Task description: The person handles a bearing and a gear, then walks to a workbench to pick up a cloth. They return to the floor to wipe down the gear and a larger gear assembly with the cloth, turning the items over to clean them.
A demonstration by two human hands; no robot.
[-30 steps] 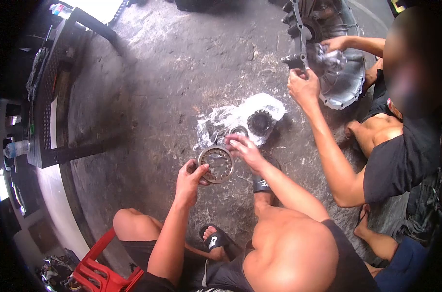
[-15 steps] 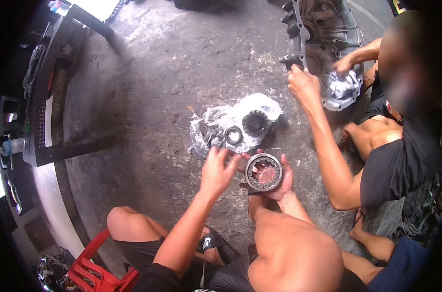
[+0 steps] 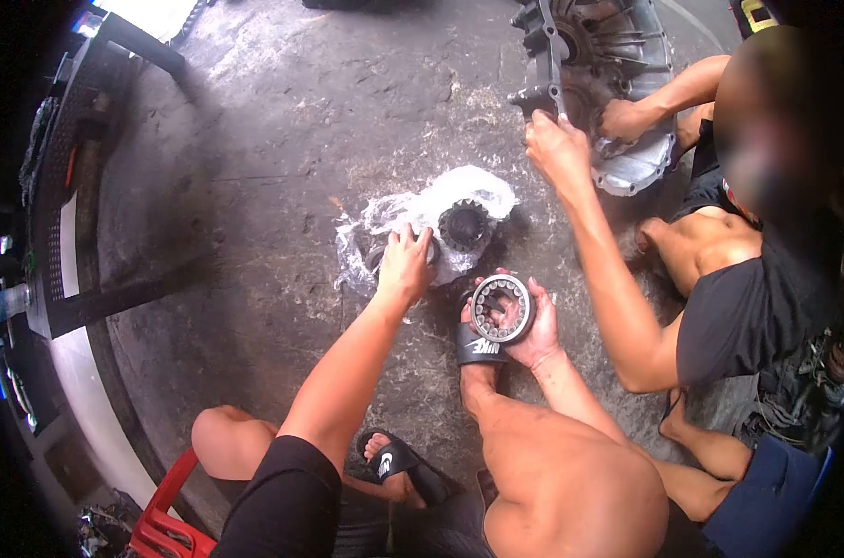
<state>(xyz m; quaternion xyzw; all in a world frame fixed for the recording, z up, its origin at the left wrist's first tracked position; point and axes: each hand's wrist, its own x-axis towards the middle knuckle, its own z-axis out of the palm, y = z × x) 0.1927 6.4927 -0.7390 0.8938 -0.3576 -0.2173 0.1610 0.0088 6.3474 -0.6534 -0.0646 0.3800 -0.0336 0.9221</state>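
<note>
My right hand (image 3: 541, 339) holds a roller bearing (image 3: 502, 310) from below, tilted so that the ring of rollers faces up. Over a crumpled clear plastic sheet (image 3: 478, 183) on the floor, my left hand (image 3: 407, 265) has its fingers curled down on a small metal ring (image 3: 432, 251), mostly covered by them. Just right of those fingers, a dark toothed gear (image 3: 464, 225) rests on the same plastic.
At the right, a co-worker's hands (image 3: 560, 149) are at a large metal gearbox housing (image 3: 617, 56). A black metal frame (image 3: 64, 214) stands at the left. A red plastic chair (image 3: 166, 525) is at the lower left, and my sandalled foot (image 3: 478, 344) is below the bearing.
My left hand has moved away from the bearing, forward onto the ring on the plastic. The bearing stays in my right hand, slightly more tilted. The whole view has shifted a little.
</note>
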